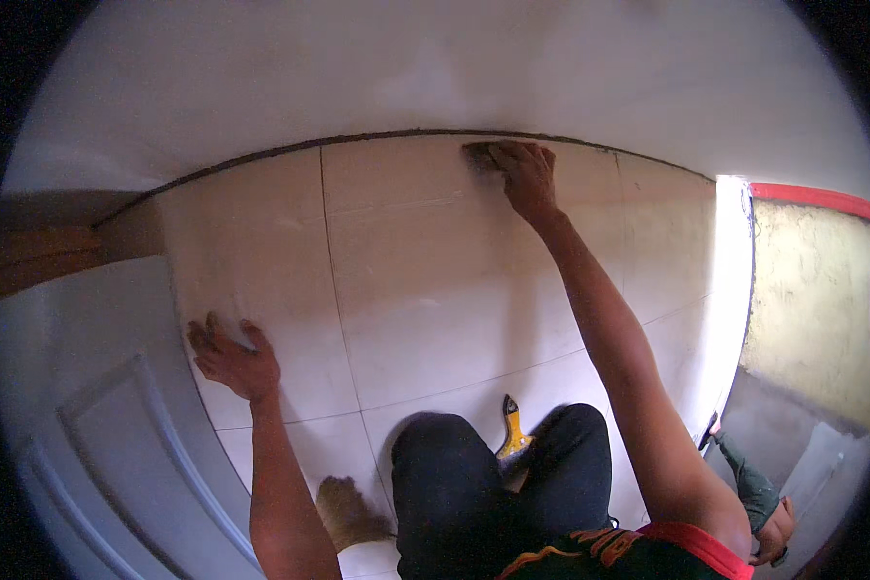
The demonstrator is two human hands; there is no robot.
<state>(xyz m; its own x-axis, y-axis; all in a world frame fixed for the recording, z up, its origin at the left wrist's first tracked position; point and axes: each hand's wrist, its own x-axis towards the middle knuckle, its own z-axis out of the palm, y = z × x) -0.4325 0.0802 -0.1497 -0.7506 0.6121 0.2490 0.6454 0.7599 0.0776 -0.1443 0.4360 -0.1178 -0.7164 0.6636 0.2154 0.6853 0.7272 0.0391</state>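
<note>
My right hand (pixel 529 179) reaches far forward, its fingers closed on a small dark flat piece (pixel 481 157). The piece is pressed to the pale tiles (pixel 435 280), close to the dark joint (pixel 387 135) along the foot of the white wall; its exact kind is blurred. On the left, my left hand (pixel 237 360) is open with fingers spread, over the tiles beside the grey door; it holds nothing. Between my knees lies a yellow-handled tool (pixel 513 430) with a dark tip, its lower end partly hidden.
A grey panelled door (pixel 116 416) stands along the left. Brown loose-looking material (pixel 348 512) lies by my left forearm. At the right, past a bright doorway edge (pixel 730 290), another person (pixel 759 498) is low down near a yellowish wall (pixel 812 300) with a red band.
</note>
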